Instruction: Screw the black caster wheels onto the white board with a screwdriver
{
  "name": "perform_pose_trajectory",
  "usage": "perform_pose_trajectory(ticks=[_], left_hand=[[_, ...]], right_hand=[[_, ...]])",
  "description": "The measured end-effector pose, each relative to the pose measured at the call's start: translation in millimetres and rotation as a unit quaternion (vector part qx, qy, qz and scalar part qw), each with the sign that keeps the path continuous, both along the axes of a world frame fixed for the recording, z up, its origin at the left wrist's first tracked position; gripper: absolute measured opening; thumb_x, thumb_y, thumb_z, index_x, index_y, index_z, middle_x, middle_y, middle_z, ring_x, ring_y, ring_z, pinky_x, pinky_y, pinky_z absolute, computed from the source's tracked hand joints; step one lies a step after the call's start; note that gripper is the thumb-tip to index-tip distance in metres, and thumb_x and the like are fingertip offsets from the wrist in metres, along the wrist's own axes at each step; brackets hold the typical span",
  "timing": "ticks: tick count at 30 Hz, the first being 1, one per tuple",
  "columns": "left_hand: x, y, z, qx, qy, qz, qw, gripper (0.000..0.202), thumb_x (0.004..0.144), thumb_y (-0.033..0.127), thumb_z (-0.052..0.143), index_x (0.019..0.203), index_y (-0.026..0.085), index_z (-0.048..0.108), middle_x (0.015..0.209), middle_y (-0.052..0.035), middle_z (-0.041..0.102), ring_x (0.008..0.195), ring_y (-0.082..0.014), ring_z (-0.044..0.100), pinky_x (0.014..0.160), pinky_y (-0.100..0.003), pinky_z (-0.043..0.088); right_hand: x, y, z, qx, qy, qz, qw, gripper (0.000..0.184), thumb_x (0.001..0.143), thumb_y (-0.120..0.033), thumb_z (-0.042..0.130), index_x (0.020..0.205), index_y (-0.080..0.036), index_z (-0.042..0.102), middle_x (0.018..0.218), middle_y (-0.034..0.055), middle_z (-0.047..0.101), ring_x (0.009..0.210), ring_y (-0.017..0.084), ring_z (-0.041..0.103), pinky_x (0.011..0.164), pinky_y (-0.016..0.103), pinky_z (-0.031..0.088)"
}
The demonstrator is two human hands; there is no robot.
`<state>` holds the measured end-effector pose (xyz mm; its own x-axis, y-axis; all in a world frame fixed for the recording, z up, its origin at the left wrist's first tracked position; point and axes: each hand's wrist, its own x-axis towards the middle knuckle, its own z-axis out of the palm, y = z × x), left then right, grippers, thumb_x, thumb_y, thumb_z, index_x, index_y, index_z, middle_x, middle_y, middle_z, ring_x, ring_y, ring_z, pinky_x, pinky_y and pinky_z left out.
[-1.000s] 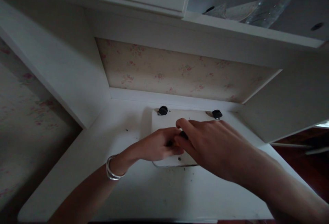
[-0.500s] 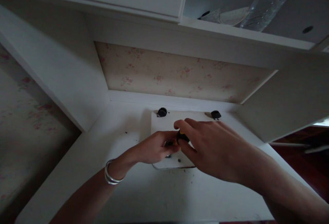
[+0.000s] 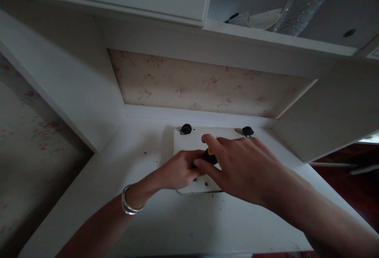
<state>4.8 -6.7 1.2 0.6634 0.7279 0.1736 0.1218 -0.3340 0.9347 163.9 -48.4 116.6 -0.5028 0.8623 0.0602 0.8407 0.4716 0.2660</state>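
Head view: a black and yellow tool handle [image 3: 209, 156] stands over the near part of a white board [image 3: 189, 143] that lies flat on the desk [image 3: 177, 222]. The right hand [image 3: 242, 167] has its grip closed round the handle, thumb and forefinger wrapped about it. The left hand [image 3: 177, 170] meets it from the left, fingers curled at the foot of the tool; whether its grip holds anything I cannot tell. Two black casters [image 3: 186, 128] sit at the board's far corners. A silver bangle [image 3: 129, 204] circles the left wrist. A clear bottle [image 3: 302, 3] lies on the shelf above.
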Motion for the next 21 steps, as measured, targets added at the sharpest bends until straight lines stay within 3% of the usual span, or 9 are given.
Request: perform_pose_trajectory(ticks=[2,4,7,10,12,14,17,19,21], left_hand=[[3.1,-0.1,-2.4,0.016,0.000,0.049,0.999,0.004,0.079,0.017,0.065,0.082,0.018,0.063,0.073,0.0024,0.061,0.065,-0.0123,0.054,0.063,-0.026,0.045],[5.5,-0.9,-3.9,0.037,-0.008,0.077,0.996,0.012,0.075,0.019,0.072,0.084,0.017,0.064,0.082,-0.0003,0.065,0.075,-0.0151,0.058,0.072,-0.028,0.048],[2.7,-1.8,-2.9,0.042,-0.015,0.029,0.999,0.017,0.079,0.021,0.068,0.096,0.016,0.064,0.089,-0.0032,0.066,0.078,-0.0160,0.059,0.076,-0.030,0.049],[-3.7,-1.1,-0.3,0.020,-0.008,-0.032,0.999,0.015,0.085,0.015,0.055,0.097,0.017,0.065,0.083,-0.0013,0.066,0.072,-0.0135,0.056,0.070,-0.027,0.047],[-4.2,-0.4,0.4,0.007,-0.008,-0.014,1.000,0.013,0.084,0.013,0.056,0.091,0.017,0.066,0.078,0.0002,0.066,0.069,-0.0128,0.056,0.067,-0.026,0.046],[-0.6,-0.3,-0.5,-0.003,-0.014,0.027,1.000,0.010,0.080,0.014,0.063,0.088,0.017,0.067,0.081,-0.0002,0.068,0.073,-0.0140,0.059,0.068,-0.027,0.047],[6.2,-1.7,-3.1,0.030,-0.028,0.079,0.996,0.016,0.073,0.018,0.073,0.088,0.016,0.066,0.091,-0.0038,0.068,0.082,-0.0176,0.061,0.074,-0.029,0.049],[6.6,-2.9,-3.8,0.065,-0.026,0.074,0.995,0.019,0.074,0.021,0.074,0.091,0.017,0.065,0.096,-0.0055,0.066,0.087,-0.0192,0.060,0.079,-0.032,0.049],[2.7,-3.3,-2.5,0.058,-0.017,0.025,0.998,0.015,0.082,0.023,0.068,0.095,0.018,0.064,0.097,-0.0053,0.065,0.087,-0.0184,0.059,0.081,-0.032,0.049]], right_hand=[[-0.1,-0.1,-1.1,0.016,-0.023,-0.014,1.000,0.034,0.101,-0.049,0.031,0.097,-0.023,0.052,0.065,0.0034,0.066,0.057,0.027,0.065,0.050,0.032,0.018],[0.4,-0.8,-1.1,0.010,-0.027,-0.002,1.000,0.029,0.102,-0.041,0.030,0.098,-0.022,0.052,0.067,0.0032,0.066,0.056,0.025,0.065,0.050,0.032,0.018],[1.3,-3.3,0.7,-0.024,0.007,0.023,0.999,0.018,0.098,-0.032,0.038,0.103,-0.022,0.052,0.084,0.0034,0.070,0.065,0.024,0.068,0.052,0.031,0.023],[0.5,-5.0,2.0,-0.021,0.007,0.002,1.000,0.027,0.097,-0.045,0.040,0.107,-0.023,0.052,0.082,0.0039,0.071,0.067,0.026,0.069,0.053,0.031,0.024],[-1.1,-4.6,2.0,0.001,-0.018,-0.018,1.000,0.036,0.099,-0.052,0.034,0.103,-0.023,0.054,0.071,0.0044,0.070,0.061,0.028,0.068,0.051,0.031,0.022],[-2.7,-3.3,1.7,0.010,-0.029,-0.021,0.999,0.035,0.100,-0.048,0.030,0.097,-0.023,0.054,0.066,0.0040,0.068,0.057,0.028,0.067,0.050,0.031,0.020],[-4.1,-1.2,0.8,-0.001,-0.007,-0.001,1.000,0.022,0.098,-0.039,0.037,0.100,-0.024,0.054,0.078,0.0028,0.072,0.062,0.027,0.068,0.050,0.031,0.022],[-4.0,-0.3,0.1,0.008,-0.009,-0.006,1.000,0.026,0.097,-0.045,0.039,0.100,-0.024,0.054,0.076,0.0037,0.071,0.064,0.029,0.069,0.051,0.031,0.024],[-3.0,-0.1,0.2,0.031,-0.035,-0.018,0.999,0.032,0.099,-0.048,0.033,0.097,-0.022,0.054,0.066,0.0048,0.068,0.059,0.029,0.068,0.050,0.031,0.024]])
